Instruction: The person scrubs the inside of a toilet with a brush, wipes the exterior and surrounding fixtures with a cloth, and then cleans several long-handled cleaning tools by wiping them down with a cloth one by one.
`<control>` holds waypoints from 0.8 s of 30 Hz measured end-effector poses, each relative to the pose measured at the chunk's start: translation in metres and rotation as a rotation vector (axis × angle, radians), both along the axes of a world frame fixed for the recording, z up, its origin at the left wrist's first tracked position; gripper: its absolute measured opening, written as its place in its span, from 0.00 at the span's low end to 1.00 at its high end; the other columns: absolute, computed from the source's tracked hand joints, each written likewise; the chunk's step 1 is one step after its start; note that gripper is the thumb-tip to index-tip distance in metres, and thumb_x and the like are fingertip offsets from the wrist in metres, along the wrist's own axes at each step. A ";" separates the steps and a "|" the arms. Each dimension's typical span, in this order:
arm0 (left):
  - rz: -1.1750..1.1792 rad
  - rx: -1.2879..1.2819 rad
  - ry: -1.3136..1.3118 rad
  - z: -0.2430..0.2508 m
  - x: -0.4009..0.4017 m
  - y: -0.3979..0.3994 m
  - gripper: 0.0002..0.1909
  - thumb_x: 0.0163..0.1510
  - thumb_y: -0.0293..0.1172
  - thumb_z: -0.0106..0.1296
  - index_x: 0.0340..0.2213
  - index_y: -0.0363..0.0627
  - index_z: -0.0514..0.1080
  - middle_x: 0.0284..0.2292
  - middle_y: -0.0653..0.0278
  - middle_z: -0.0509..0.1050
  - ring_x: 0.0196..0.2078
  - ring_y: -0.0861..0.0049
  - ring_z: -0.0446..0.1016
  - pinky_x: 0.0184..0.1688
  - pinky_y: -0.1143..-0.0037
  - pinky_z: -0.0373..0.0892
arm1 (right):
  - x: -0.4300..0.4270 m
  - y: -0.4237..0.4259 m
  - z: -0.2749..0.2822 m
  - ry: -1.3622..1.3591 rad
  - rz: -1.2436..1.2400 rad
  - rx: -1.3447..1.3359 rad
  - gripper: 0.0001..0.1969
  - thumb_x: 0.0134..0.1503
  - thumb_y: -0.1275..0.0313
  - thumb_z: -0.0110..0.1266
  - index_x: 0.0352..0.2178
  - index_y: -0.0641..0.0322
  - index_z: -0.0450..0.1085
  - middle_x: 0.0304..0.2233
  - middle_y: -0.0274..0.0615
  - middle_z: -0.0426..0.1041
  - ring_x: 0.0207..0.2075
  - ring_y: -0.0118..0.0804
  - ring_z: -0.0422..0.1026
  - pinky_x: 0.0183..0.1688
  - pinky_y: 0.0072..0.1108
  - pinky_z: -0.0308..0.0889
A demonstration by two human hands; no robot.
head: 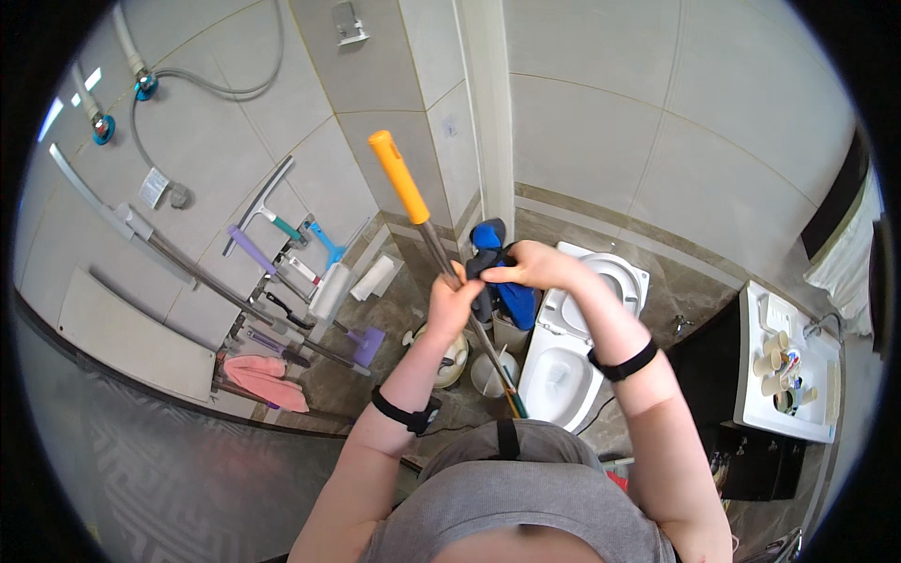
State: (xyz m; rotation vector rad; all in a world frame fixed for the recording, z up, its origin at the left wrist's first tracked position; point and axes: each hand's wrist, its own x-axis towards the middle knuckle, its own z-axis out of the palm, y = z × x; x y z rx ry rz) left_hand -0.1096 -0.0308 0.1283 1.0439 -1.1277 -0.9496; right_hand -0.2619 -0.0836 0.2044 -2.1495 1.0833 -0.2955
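My left hand is closed around the metal shaft of a long pole with a yellow handle grip at its upper end. The pole slants down towards my waist, where green and yellow parts show beside the toilet. My right hand holds dark grey cloth-like material close to the pole, its fingertips near my left hand. A blue and dark fabric item hangs below my right hand, over a pale bin. What the right fingers grip exactly is partly hidden.
A white toilet with raised lid stands right of centre. Buckets sit on the floor. Squeegees, brushes and a pink cloth hang on the left wall. A washbasin with paper cups is at the far right.
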 end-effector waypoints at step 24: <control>-0.013 0.103 -0.213 0.005 0.013 -0.020 0.06 0.43 0.27 0.43 0.28 0.43 0.64 0.16 0.75 0.59 0.18 0.91 0.55 0.21 0.87 0.54 | -0.062 0.049 -0.079 -1.156 -0.509 0.475 0.09 0.46 0.68 0.46 0.27 0.64 0.64 0.23 0.33 0.67 0.25 0.22 0.65 0.28 0.14 0.61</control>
